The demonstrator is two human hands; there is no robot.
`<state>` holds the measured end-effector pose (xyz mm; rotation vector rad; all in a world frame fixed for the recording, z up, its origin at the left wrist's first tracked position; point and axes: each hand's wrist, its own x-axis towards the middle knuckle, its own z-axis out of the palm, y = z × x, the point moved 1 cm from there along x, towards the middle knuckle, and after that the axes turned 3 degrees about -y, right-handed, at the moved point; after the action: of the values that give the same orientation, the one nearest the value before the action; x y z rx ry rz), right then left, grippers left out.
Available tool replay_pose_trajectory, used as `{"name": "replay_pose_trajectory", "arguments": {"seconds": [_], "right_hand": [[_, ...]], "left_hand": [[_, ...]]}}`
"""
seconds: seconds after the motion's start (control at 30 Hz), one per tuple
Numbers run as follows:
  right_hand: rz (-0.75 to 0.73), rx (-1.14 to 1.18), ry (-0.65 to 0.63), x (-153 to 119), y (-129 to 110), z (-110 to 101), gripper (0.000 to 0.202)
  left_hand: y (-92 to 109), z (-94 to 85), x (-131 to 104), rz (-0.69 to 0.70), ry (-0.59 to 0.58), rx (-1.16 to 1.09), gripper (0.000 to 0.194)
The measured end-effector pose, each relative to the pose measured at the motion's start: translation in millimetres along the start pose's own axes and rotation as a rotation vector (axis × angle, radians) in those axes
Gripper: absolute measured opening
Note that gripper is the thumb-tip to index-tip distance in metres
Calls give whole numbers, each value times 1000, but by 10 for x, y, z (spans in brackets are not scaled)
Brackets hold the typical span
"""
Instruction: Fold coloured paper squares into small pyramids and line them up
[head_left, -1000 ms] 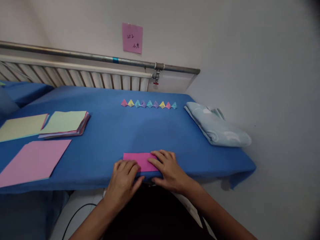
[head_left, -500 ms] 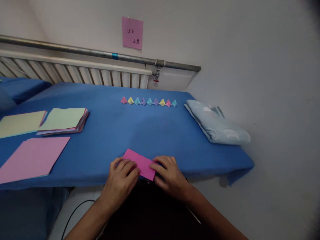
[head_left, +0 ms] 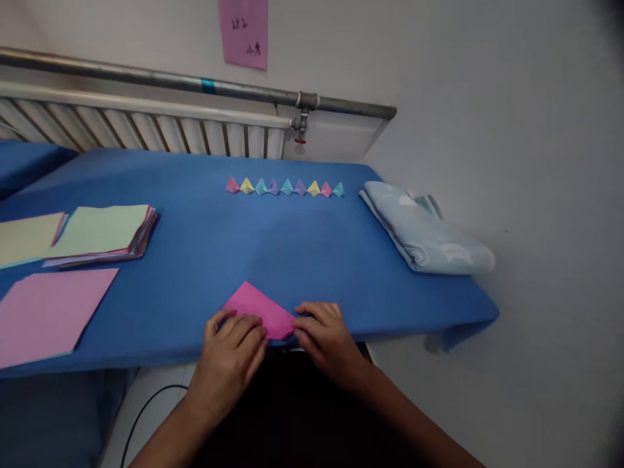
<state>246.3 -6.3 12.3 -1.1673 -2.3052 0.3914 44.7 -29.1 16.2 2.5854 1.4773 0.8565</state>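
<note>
A bright pink sheet of paper (head_left: 258, 309), partly folded, lies at the front edge of the blue-covered table (head_left: 195, 240). Its top comes to a point and its right side narrows to a corner. My left hand (head_left: 231, 348) presses on the paper's lower left part, its fingers curled over it. At the right corner, my right hand (head_left: 324, 335) pinches the paper between thumb and fingers. The fingers hide part of the lower edge.
Several small folded paper pieces (head_left: 287, 187) stand in a row at the back. On the left lie a stack of coloured paper (head_left: 100, 231), pink sheets (head_left: 58, 312) and yellow sheets (head_left: 29, 237). A folded light-blue cloth (head_left: 424, 227) rests at the right, near the wall.
The paper's right corner has been folded in, turning its rectangular outline into a pointed one. My right hand has shifted slightly onto that corner. The whole view has tilted a little downward.
</note>
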Motion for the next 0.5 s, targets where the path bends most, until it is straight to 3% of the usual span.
{"name": "replay_pose_trajectory", "arguments": {"seconds": [0.2, 0.5], "right_hand": [[137, 84, -43, 83, 11, -62, 8], [170, 118, -15, 112, 50, -76, 5]], "left_hand": [[26, 13, 41, -129, -44, -5, 12], [4, 50, 63, -278, -106, -36, 15]]}}
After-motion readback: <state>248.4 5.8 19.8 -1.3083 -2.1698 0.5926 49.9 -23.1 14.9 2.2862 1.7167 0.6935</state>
